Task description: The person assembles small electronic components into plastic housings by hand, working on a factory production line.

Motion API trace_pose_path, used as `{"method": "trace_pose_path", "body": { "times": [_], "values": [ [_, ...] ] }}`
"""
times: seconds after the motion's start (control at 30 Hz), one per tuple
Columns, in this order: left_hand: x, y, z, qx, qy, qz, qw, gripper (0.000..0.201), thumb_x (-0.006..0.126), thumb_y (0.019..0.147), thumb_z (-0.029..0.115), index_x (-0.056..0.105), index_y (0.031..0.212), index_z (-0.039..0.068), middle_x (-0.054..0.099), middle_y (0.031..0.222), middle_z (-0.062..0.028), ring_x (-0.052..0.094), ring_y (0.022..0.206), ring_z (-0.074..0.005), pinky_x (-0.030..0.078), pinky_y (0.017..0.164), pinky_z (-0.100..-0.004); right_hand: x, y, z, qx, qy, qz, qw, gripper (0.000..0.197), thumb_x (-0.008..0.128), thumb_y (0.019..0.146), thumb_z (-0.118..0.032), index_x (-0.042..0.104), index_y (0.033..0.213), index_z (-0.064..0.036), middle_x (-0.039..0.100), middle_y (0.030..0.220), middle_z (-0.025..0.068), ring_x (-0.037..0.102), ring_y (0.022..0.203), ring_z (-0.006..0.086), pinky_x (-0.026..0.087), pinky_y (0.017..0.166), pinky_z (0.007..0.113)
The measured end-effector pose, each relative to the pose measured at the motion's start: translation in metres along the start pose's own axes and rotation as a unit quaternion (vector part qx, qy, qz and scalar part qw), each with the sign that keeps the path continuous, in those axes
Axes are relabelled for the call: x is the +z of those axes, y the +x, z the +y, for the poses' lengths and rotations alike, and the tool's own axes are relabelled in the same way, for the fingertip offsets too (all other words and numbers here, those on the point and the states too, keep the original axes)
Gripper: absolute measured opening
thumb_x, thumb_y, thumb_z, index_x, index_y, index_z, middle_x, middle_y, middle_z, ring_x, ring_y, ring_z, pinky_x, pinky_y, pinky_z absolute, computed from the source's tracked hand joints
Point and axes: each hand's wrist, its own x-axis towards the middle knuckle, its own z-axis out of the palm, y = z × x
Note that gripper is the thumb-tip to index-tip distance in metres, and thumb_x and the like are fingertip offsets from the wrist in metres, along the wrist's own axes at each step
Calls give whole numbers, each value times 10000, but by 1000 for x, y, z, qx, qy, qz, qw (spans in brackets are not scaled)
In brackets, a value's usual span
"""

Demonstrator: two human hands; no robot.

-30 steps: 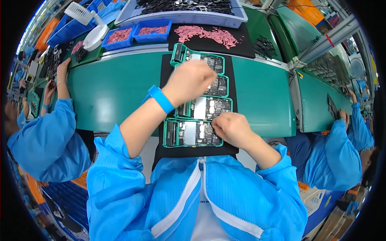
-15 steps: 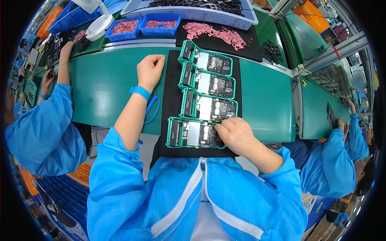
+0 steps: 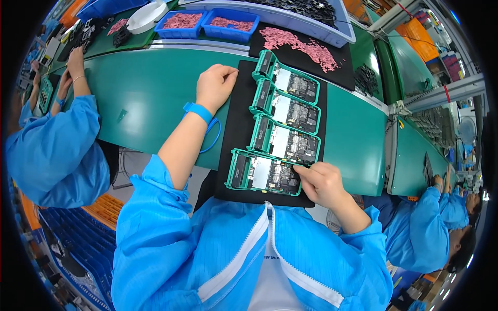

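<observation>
Four-sided green frames, several of them, each hold an opened phone with its circuit board showing, in a column on a black mat [image 3: 234,111]. Over the right part of the nearest opened phone [image 3: 263,174] is my right hand [image 3: 324,185]. Its index finger is stretched out and touches the board near the upper right corner, while the other fingers curl. Left of the column, above the green bench, my left hand [image 3: 215,87] is closed with thumb and fingers pressed together. Whatever it may hold is hidden. A blue band with a coiled cord circles that wrist.
Two blue bins [image 3: 179,24] of small pink pieces stand at the back. More pink pieces [image 3: 301,45] lie loose on a black mat, before a large grey bin [image 3: 342,35] of black parts. Co-workers in blue sit left [image 3: 52,140] and right [image 3: 420,228].
The view has shifted, so the bench things appear farther right. My right hand has drawn back slightly toward the phone's right edge, its index finger now straighter. My left hand stays closed.
</observation>
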Motion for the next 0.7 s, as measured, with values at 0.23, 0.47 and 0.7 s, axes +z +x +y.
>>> {"method": "trace_pose_path", "body": {
  "times": [0.23, 0.47, 0.7],
  "values": [
    [-27, -14, -11, -12, 65, -12, 998, 115, 653, 778, 202, 701, 773, 98, 647, 765, -168, 630, 718, -320, 511, 635, -412, 17, 9, -4, -35, 5, -129, 991, 325, 628, 669, -54, 665, 990, -75, 478, 582, 90, 504, 513, 282, 383, 468, 408],
    [15, -17, -2, 13, -4, 17, 1000, 130, 585, 748, 152, 624, 659, 66, 586, 736, -150, 589, 767, -345, 467, 648, -462, -27, 2, -10, -15, 57, -84, 995, 188, 641, 815, -39, 676, 994, 4, 534, 657, 154, 544, 606, 281, 450, 572, 375],
    [2, -9, -5, -5, -5, 16, 1000, 125, 583, 774, 148, 650, 728, 53, 607, 783, -128, 604, 799, -325, 484, 680, -446, -10, 54, 153, 312, 149, 107, 932, 369, 628, 912, -278, 582, 1120, 23, 629, 999, 101, 583, 758, 166, 507, 638, 307]
  ]
}}
